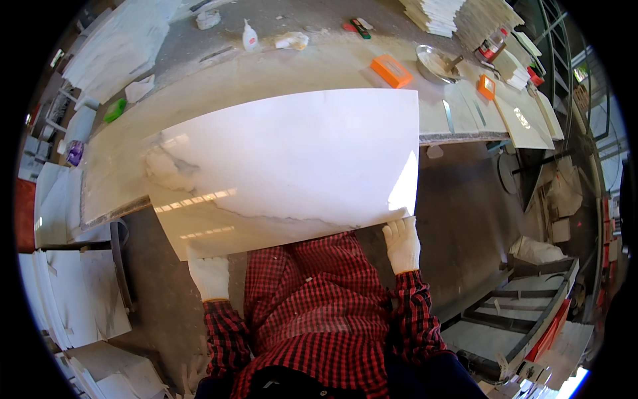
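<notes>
Where gloved left hand (209, 276) (fingers hidden) grips, slab (286, 163) covers bench (116, 176).

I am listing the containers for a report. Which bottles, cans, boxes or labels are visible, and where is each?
White squeeze bottle: far bench edge, red cap, pale label.
Orange flat box: bench, beyond the white slab.
Small orange box: bench, right end.
Can: far right, red and white label.

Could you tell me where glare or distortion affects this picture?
Head view: sunlight glares in bright bars on the slab near the left hand and in a patch above the right hand; fisheye bends the bench edges, with black corners.
</notes>
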`<move>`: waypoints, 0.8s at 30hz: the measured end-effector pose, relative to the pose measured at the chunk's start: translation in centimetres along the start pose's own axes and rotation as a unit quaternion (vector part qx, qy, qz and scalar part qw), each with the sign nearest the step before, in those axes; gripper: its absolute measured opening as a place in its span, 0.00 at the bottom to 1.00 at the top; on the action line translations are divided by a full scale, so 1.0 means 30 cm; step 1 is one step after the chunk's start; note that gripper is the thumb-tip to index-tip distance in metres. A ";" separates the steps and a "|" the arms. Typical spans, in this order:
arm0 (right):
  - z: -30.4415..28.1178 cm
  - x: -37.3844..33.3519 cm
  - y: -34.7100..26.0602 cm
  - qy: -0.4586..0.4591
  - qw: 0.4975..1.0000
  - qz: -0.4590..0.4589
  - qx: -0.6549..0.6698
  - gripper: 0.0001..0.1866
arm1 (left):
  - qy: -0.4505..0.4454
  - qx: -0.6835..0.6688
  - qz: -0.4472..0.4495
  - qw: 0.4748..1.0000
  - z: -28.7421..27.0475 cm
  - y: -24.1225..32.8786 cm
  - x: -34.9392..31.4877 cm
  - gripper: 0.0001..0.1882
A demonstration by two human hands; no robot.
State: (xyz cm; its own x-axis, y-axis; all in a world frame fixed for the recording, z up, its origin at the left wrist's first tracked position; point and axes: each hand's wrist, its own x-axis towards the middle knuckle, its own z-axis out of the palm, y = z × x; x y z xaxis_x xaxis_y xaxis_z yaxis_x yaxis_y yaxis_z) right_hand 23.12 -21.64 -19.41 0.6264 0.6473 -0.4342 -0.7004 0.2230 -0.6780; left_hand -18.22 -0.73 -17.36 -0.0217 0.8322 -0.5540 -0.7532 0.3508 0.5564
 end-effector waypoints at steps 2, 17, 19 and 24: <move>-0.001 -0.009 0.013 -0.018 1.000 -0.011 0.021 0.19 | 0.022 0.003 -0.007 1.000 0.038 -0.006 -0.016 0.27; 0.595 -0.092 -0.068 -0.090 0.579 -0.398 -0.706 0.36 | 0.061 0.018 -0.001 0.998 0.077 -0.008 -0.018 0.32; 0.744 -0.006 -0.006 -0.110 0.504 -0.430 -0.741 0.43 | 0.065 0.031 -0.006 0.997 0.013 -0.012 0.007 0.36; 1.036 0.143 0.081 -0.174 0.468 -0.477 -0.723 0.43 | 0.040 0.023 -0.011 0.999 -0.060 -0.029 0.040 0.41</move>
State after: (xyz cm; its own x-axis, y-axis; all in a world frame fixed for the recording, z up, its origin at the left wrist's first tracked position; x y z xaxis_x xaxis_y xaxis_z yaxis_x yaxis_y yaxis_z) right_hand 13.49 4.33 -4.48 0.1482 0.8920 0.4271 0.9631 -0.0320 -0.2672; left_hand -18.78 -0.82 -19.60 -0.0594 0.7874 -0.6136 -0.7232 0.3898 0.5702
